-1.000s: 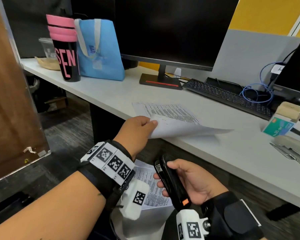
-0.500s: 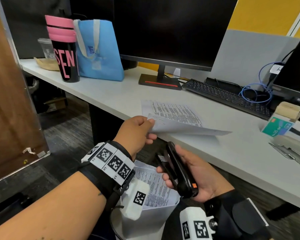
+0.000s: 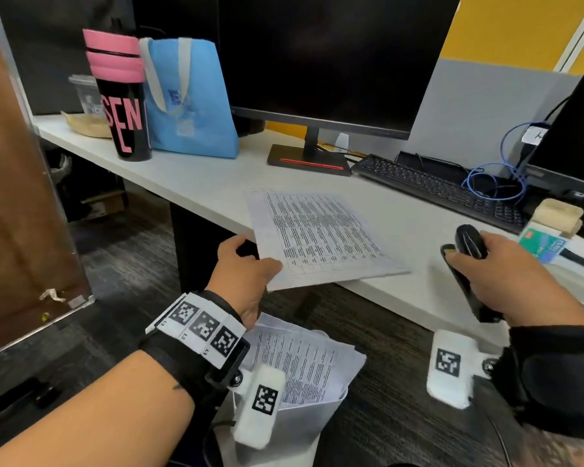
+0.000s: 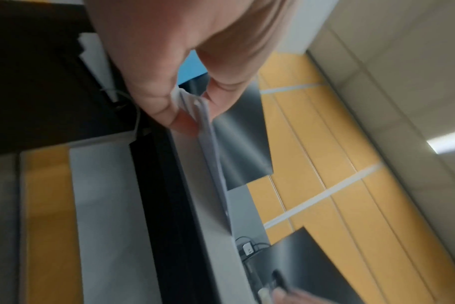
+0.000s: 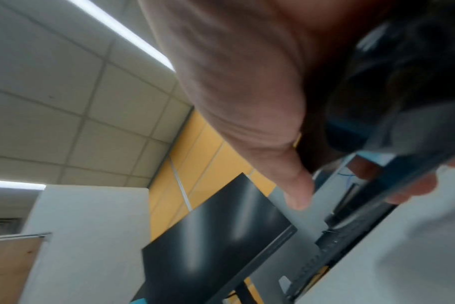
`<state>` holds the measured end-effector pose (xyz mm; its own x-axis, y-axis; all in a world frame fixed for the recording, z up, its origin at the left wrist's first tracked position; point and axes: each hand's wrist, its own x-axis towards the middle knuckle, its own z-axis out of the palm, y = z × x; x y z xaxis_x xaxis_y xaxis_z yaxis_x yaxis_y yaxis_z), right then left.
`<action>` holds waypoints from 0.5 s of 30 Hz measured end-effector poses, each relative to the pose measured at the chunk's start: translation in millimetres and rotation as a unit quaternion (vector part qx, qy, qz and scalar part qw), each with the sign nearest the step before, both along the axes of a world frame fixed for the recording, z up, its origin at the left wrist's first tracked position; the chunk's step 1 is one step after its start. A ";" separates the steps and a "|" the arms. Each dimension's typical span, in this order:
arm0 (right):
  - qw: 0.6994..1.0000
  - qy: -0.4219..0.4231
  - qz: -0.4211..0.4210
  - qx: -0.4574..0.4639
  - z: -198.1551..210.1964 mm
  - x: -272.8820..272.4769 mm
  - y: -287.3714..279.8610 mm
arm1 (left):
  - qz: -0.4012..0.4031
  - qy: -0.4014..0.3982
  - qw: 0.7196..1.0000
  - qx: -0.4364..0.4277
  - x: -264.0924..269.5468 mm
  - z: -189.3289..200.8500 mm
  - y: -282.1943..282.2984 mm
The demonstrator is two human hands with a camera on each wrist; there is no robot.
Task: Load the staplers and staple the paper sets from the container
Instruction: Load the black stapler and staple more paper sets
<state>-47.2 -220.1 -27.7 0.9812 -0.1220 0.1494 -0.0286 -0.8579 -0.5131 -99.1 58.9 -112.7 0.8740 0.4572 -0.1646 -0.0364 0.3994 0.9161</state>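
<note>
Nearest, at the bottom centre of the head view, the white container sits low in front of the person with more paper sets sticking out of it. Just above it, the left hand pinches the near-left corner of one paper set, thumb on top and fingers curled under; several sheet edges show in the pinch in the left wrist view. The rest of the set lies on the table, its near edge overhanging. At right centre, the right hand is wrapped around the black stapler, fingers clamped on its body, held above the table edge and well apart from the paper.

The step is judged to be stapling this set. Sheets should be squared first and the pinch kept tight so they don't slip. The stapler mouth is best brought to a free corner and pressed in one firm squeeze. Whether it is loaded cannot be told.

Farther back, a keyboard and a monitor are seen.
</note>
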 end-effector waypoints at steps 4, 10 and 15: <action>0.991 0.060 -0.024 -0.115 -3.9 20.6 -10.5 | -0.088 -0.012 0.994 -0.067 -2.4 0.4 -3.3; 0.985 0.045 -0.047 -0.159 -2.0 23.9 -3.2 | -0.188 0.057 0.980 -0.042 -8.5 1.4 -2.7; 0.997 -0.049 0.018 -0.058 4.7 4.7 21.4 | -0.130 0.013 0.987 -0.089 -3.2 9.9 -1.8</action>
